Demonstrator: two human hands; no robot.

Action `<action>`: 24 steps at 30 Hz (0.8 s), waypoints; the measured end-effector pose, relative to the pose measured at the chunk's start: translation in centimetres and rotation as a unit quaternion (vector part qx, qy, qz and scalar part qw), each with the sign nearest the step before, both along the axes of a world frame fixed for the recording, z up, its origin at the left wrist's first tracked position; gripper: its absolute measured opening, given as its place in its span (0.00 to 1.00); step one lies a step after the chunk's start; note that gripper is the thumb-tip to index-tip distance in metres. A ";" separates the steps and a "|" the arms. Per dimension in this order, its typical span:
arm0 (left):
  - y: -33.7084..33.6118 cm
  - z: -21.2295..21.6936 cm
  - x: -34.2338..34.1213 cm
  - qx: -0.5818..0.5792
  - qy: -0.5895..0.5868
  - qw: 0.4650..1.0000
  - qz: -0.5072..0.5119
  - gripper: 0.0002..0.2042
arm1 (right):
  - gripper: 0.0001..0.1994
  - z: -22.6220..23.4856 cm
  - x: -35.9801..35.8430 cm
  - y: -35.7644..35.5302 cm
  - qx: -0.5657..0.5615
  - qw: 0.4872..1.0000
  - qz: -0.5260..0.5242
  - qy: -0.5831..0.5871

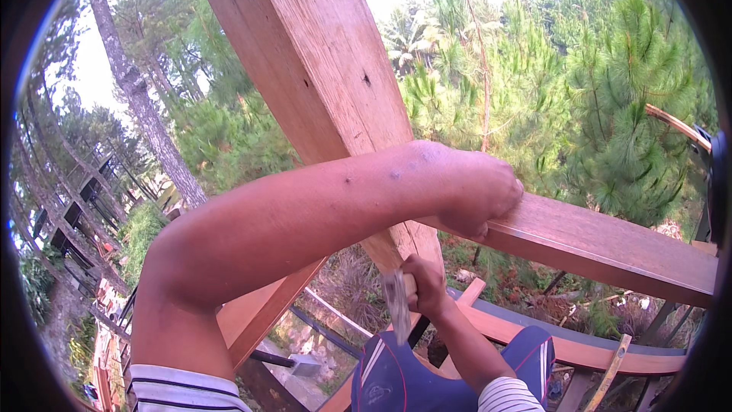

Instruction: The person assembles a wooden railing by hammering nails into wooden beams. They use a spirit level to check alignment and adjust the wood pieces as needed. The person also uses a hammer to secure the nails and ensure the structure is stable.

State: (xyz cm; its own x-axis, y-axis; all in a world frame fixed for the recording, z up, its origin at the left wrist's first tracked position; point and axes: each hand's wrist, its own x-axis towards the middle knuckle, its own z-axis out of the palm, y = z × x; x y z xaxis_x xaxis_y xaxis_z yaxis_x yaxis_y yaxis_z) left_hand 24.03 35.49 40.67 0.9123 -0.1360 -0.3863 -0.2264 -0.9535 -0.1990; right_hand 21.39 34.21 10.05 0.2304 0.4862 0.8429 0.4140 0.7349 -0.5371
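My left arm reaches across the front of a thick upright wooden post [335, 53]. My left hand [484, 191] is closed at the near end of a long wooden rail [602, 244], which runs off to the right from the post; its far fingers are partly hidden. Lower down, my right hand [427, 286] grips the short wooden handle of a hammer [397, 305]. The grey hammer head, slightly blurred, is close in front of the post's lower part. Whether it touches the wood I cannot tell.
A curved wooden and metal edge [579, 351] sweeps below on the right, with a loose wooden strip [610, 374] leaning there. Another wooden board [274, 313] slants under my left arm, beside a metal bar [328, 332]. Trees and sloping ground lie beyond.
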 end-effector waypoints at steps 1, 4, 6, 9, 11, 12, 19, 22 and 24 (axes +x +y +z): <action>0.0 -0.1 0.0 0.000 -0.003 1.000 -0.005 0.25 | 0.27 0.0 -0.1 -0.3 -0.002 1.000 0.002 -0.014; 0.1 -0.1 0.0 -0.004 0.010 0.999 0.034 0.26 | 0.25 0.5 -0.3 -0.8 -0.112 0.993 -0.025 0.000; 0.1 -0.2 0.0 -0.003 0.016 0.999 0.029 0.25 | 0.24 0.9 -0.3 -1.0 0.065 0.996 0.053 -0.039; 0.1 -0.1 -0.1 -0.007 0.000 1.000 0.013 0.25 | 0.20 1.3 -0.1 -1.3 -0.011 0.999 -0.025 -0.020; 0.0 0.0 -0.1 -0.014 0.001 1.000 0.016 0.24 | 0.18 1.7 0.0 -1.3 -0.128 0.989 -0.072 0.013; 0.0 0.0 0.0 -0.009 0.004 1.000 0.027 0.24 | 0.18 1.9 0.1 -1.2 -0.123 0.991 -0.053 0.012; -0.2 0.0 0.1 -0.001 0.027 0.998 0.057 0.25 | 0.17 3.0 -0.3 -1.1 -0.171 0.979 -0.111 0.016; -0.2 -0.1 0.1 -0.004 0.023 0.998 0.063 0.25 | 0.21 2.9 -0.6 -1.3 0.063 0.997 0.031 0.009; -0.1 -0.2 0.0 -0.006 0.013 0.999 0.048 0.25 | 0.22 2.5 -0.6 -1.5 0.051 0.998 0.038 -0.017</action>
State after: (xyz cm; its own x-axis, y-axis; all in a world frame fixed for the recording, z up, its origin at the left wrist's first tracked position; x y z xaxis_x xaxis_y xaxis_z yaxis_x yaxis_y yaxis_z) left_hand 24.05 35.44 40.46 0.9114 -0.0540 -0.4080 -0.1394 -0.9732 -0.1826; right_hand 20.77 32.75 12.57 0.1670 0.4122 0.8957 0.3716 0.8151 -0.4444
